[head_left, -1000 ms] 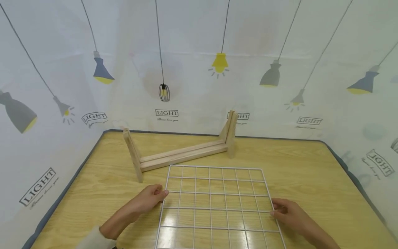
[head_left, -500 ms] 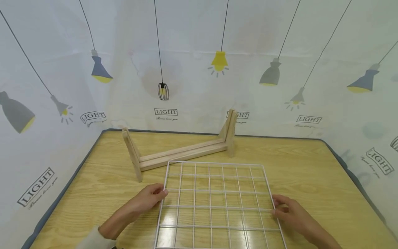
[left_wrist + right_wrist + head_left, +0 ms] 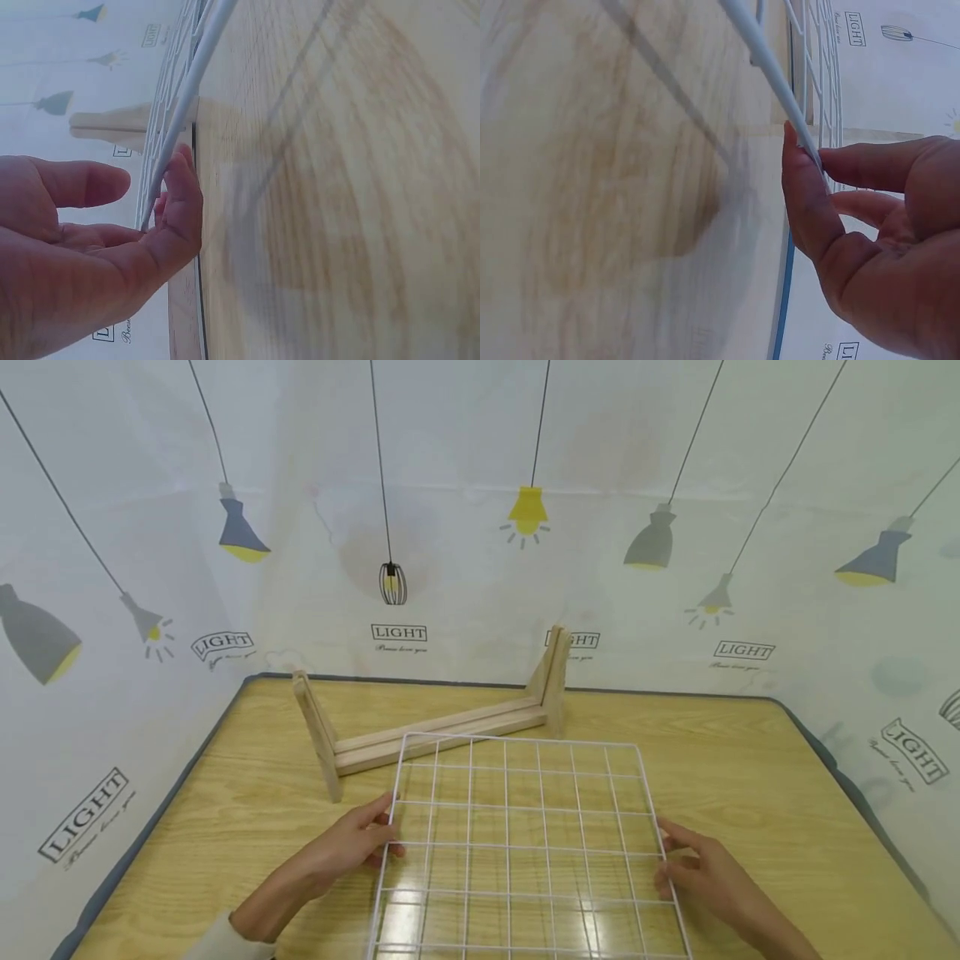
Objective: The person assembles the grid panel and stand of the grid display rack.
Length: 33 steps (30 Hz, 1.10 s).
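A white wire grid panel (image 3: 507, 807) spans the lower middle of the head view, its near end cut off by the frame. My left hand (image 3: 341, 852) holds its left edge. In the left wrist view, the fingers (image 3: 180, 199) curl round the outer rod (image 3: 191, 82) from beneath, while the thumb stands a little apart from it. On the opposite side, my right hand (image 3: 708, 877) pinches the right edge between thumb and fingers, as the right wrist view shows. The panel is lifted off the tabletop, with shadows below it.
Behind the panel stands a wooden frame (image 3: 450, 737), a long grooved bar with an upright at each end. The wood-grain table (image 3: 720, 752) meets white sheeting (image 3: 465, 460) printed with hanging lamps at the back and sides.
The panel's far edge has risen in the head view and now overlaps the wooden frame's bar. My left fingers have shifted further under the edge; both hands keep their sides.
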Motion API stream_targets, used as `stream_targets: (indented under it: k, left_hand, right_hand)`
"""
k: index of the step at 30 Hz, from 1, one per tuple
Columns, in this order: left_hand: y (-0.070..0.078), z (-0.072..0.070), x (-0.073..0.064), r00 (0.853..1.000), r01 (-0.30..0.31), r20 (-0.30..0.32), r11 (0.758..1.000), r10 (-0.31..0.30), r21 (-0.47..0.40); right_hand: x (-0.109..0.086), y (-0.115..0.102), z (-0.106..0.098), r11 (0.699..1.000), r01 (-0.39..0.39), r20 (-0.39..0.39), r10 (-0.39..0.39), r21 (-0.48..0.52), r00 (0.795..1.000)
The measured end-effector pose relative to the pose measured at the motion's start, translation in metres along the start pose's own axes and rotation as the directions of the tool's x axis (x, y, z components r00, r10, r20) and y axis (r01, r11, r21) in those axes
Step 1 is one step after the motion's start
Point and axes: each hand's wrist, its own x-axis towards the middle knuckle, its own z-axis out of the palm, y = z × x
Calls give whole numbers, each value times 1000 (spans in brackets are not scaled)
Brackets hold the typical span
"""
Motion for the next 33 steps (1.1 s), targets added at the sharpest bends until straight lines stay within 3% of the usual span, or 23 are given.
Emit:
stream_targets:
  k: [3, 8, 14, 21, 27, 33]
  left_hand:
    - [0, 0, 1, 1000, -23, 13, 1000, 23, -21]
    - [1, 2, 7, 997, -73, -18, 993, 72, -92]
    - [5, 3, 11, 993, -115, -55, 976, 107, -186]
    - [8, 4, 6, 991, -131, -24, 957, 129, -258]
    - [9, 5, 8, 988, -152, -44, 950, 145, -273]
    - [12, 6, 12, 981, -190, -27, 911, 194, -365]
  right_hand:
    - [2, -2, -1, 998, 7, 9, -8, 56, 1000]
    - [9, -7, -5, 994, 7, 11, -8, 113, 1000]
    - [15, -13, -5, 997, -7, -40, 10, 83, 999]
    - [19, -18, -6, 998, 3, -105, 5, 67, 994]
    - [22, -22, -8, 996, 65, -154, -54, 66, 987]
    - [23, -29, -11, 992, 109, -206, -94, 64, 974]
